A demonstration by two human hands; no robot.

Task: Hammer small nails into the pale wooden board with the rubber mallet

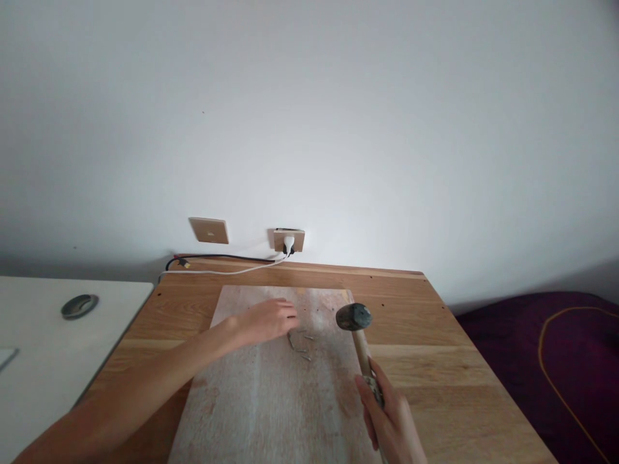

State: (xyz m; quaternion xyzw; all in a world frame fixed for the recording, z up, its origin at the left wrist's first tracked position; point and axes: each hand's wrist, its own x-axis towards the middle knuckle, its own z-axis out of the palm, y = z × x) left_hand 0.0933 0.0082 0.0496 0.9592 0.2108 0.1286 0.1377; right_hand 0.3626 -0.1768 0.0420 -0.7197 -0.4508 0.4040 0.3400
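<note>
A pale wooden board lies on a brown wooden table. Several loose nails lie on the board near its far middle. My left hand reaches over the board with its fingers curled just left of the nails; whether it pinches a nail is hidden. My right hand grips the wooden handle of a hammer, whose dark head hovers over the board's far right corner, right of the nails.
A wall stands behind the table with a switch plate and a socket holding a white plug; black and white cables run along the table's back edge. A white surface with a grey dish lies left. A dark purple bed is right.
</note>
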